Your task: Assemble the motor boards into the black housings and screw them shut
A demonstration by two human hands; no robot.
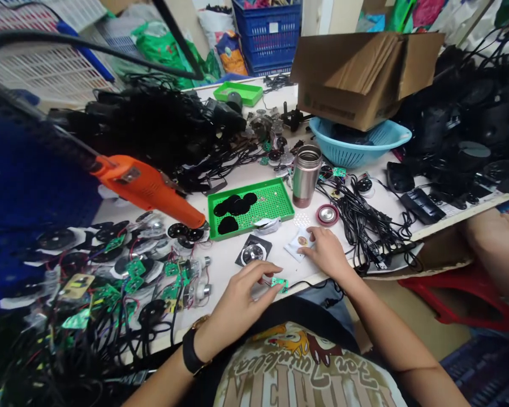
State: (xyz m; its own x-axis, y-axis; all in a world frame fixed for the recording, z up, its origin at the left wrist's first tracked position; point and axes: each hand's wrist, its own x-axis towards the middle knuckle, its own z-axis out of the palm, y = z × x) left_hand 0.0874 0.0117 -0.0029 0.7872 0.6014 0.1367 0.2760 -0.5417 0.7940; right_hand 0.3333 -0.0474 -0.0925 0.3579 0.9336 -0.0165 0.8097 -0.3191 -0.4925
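Holding one circuit board (279, 284), left hand (237, 299)

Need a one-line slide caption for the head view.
Left hand pinches small green circuit board; right hand rests on white paper packet.

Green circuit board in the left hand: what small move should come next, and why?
Probably the right hand should leave the white paper packet and steady the green circuit board, because the left hand alone pinches that board, close to the table edge.
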